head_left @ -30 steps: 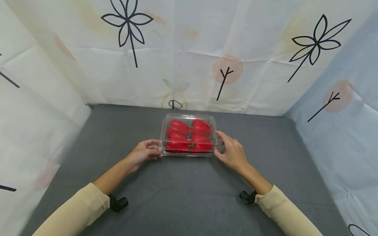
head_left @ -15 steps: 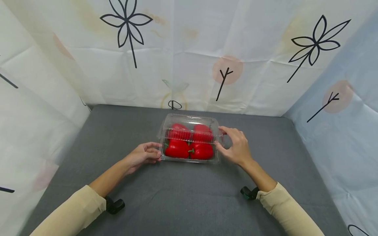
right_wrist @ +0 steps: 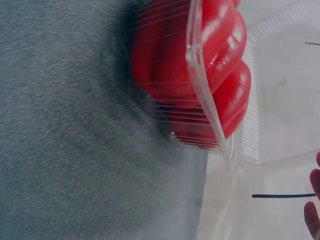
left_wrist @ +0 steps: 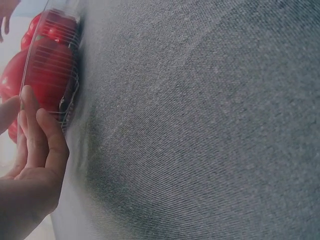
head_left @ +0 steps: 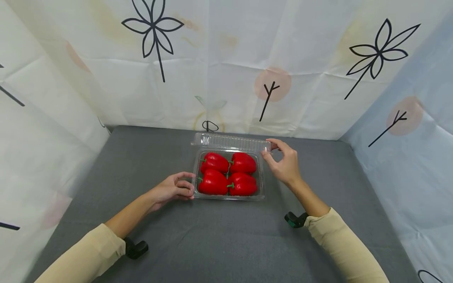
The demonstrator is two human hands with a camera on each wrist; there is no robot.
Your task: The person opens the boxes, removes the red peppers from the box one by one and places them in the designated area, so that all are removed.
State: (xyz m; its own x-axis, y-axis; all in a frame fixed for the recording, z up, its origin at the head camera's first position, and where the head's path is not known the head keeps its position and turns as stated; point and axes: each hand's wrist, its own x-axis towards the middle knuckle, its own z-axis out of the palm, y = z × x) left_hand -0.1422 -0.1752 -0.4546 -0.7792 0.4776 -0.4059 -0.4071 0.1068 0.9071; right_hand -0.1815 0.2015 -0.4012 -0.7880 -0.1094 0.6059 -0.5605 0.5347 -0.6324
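Several red bell peppers (head_left: 213,182) lie in a clear plastic container (head_left: 230,198), their green stems showing. Its hinged lid (head_left: 230,142) stands raised along the far side. My left hand (head_left: 171,188) pinches the container's left rim; in the left wrist view the thumb is on one side of the rim and the fingers (left_wrist: 37,145) on the other. At the lid's right corner, my right hand (head_left: 286,162) holds the edge between thumb and fingers. Only a few right fingertips (right_wrist: 312,217) show in the right wrist view, beside the lid (right_wrist: 280,100).
The container rests on a grey cloth-covered table (head_left: 226,239). Behind and at both sides hangs a white printed curtain (head_left: 226,47). Each wrist carries a black camera band, below the cream sleeves (head_left: 85,255).
The lid has swung up and back, from covering the peppers to standing upright. My right hand has moved away with it; the container has slid slightly nearer, my left hand still on its rim.
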